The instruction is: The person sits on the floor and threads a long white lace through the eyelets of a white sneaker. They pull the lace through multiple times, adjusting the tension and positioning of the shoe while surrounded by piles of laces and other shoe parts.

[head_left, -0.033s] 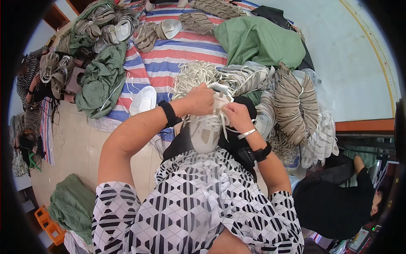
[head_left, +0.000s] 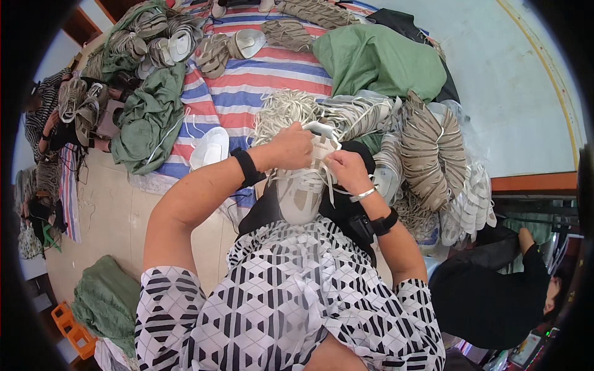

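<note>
A beige and white sneaker upper (head_left: 297,201) rests on my lap, its rounded toe toward me. Pale shoelace (head_left: 307,178) crosses its front, and a loose length hangs on the right side. My left hand (head_left: 291,147) is closed on the upper's left edge near the opening; its fingertips are partly hidden. Opposite it, my right hand (head_left: 348,170) pinches the lace at the right eyelet edge. Just beyond the upper lies a tangled heap of cream laces (head_left: 286,106).
Bundled beige uppers (head_left: 433,154) stand at the right, with a green cloth (head_left: 380,62) behind them. A white upper (head_left: 210,147) lies on the striped sheet (head_left: 266,77). Other people (head_left: 489,297) sit at the right and far left. An orange stool (head_left: 73,331) stands lower left.
My right hand has shifted very slightly up and left along the upper's edge. My left hand stays in place.
</note>
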Demonstrator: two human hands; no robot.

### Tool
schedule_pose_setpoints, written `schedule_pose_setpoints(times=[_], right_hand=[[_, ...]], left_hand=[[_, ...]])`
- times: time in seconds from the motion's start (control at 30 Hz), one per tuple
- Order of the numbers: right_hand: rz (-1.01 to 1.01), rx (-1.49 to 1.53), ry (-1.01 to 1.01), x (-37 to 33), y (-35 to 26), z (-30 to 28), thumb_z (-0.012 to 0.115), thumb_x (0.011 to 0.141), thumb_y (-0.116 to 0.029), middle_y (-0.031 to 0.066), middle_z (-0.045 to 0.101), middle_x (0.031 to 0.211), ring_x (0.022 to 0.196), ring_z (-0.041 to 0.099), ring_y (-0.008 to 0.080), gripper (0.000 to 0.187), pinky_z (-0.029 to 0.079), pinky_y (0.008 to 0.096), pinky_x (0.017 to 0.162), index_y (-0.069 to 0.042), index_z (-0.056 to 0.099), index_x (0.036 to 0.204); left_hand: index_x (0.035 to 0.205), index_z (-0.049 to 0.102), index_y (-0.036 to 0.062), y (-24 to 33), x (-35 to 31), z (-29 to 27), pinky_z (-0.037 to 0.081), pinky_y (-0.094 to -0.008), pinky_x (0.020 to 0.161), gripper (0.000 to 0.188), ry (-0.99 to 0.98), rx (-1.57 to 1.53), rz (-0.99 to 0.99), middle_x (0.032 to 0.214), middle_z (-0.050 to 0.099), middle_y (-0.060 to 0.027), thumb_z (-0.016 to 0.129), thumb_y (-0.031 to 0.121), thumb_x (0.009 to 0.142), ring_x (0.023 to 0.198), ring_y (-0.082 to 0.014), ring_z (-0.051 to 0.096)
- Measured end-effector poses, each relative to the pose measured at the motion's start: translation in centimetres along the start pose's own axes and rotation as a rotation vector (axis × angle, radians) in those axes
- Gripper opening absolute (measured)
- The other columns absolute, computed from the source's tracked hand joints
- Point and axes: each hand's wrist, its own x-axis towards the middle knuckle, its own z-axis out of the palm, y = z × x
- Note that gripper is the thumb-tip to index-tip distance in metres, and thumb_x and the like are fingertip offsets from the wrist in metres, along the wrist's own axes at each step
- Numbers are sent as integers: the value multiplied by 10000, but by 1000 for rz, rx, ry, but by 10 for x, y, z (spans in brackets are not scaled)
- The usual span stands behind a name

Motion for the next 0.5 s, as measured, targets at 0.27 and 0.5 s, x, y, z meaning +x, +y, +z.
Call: schedule_pose_setpoints(times=[0.27, 0.5], right_hand=[[259, 341, -210, 5, 0, -9, 570, 900, -132, 46, 598, 565, 451, 564, 123, 211, 436, 266, 426, 11, 643, 763], [204, 177, 245, -14, -12, -50, 553, 923, -294, 135, 623, 618, 565, 629, 301, 330, 492, 400, 577, -28, 661, 759]], left_hand=[[772, 741, 87, 27, 1, 7, 378, -515, 871, 289, 78, 404, 82, 863, 615, -83, 671, 367, 770, 940, -322, 519], [762, 705, 80, 23, -12, -10, 393, -448, 916, 176, 269, 54, 140, 972, 610, -76, 690, 255, 777, 1022, -308, 519]])
